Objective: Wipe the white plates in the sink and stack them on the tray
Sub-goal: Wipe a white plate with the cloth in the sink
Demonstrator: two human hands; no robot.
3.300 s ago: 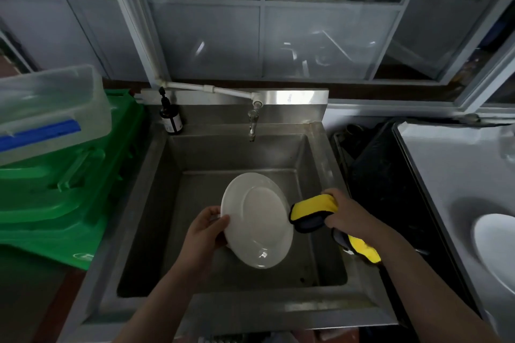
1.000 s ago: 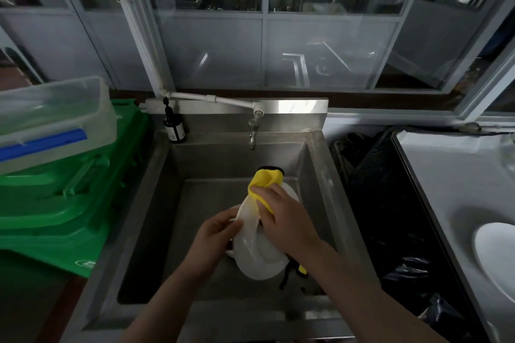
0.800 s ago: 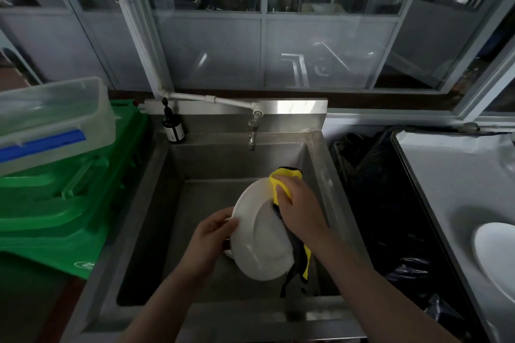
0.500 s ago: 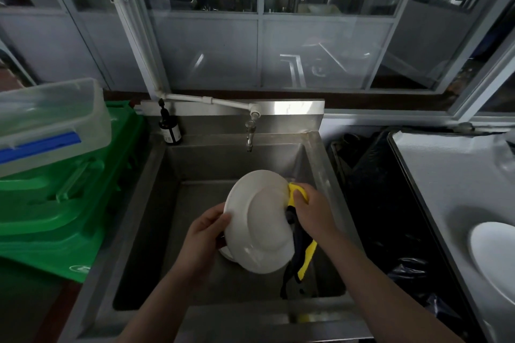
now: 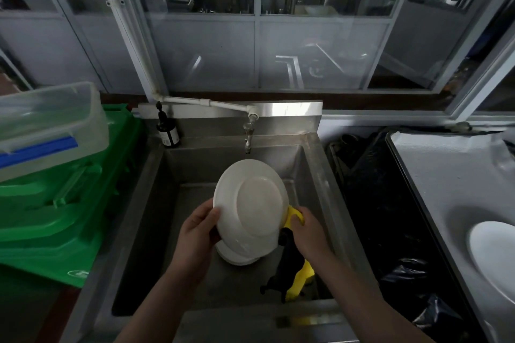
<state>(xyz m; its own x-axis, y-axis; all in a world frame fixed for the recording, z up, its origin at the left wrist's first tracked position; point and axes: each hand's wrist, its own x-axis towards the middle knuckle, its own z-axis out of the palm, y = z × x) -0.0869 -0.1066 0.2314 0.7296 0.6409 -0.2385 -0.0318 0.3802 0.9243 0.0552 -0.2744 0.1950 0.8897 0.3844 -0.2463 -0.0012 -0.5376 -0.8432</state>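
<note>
The left hand (image 5: 199,227) is gripping the plate (image 5: 250,207), now flipped underside up, while the right hand (image 5: 306,231) (clutching the cloth (image 5: 294,217)) is shifting to its back.

White plate (image 5: 252,205): round, glossy, tilted with its underside and foot ring toward the camera, its left rim pinched by the left hand's fingers (image 5: 207,216) and its lower right rim against the right hand's fingertips (image 5: 299,216). Second white plate (image 5: 237,256): only a lower arc shows, below the held plate and beside the left fingers, down in the steel sink (image 5: 156,203). Third white plate (image 5: 493,256): lies flat on the grey tray (image 5: 446,175), well right of both hands' fingers, partly cut by the frame edge.
</note>
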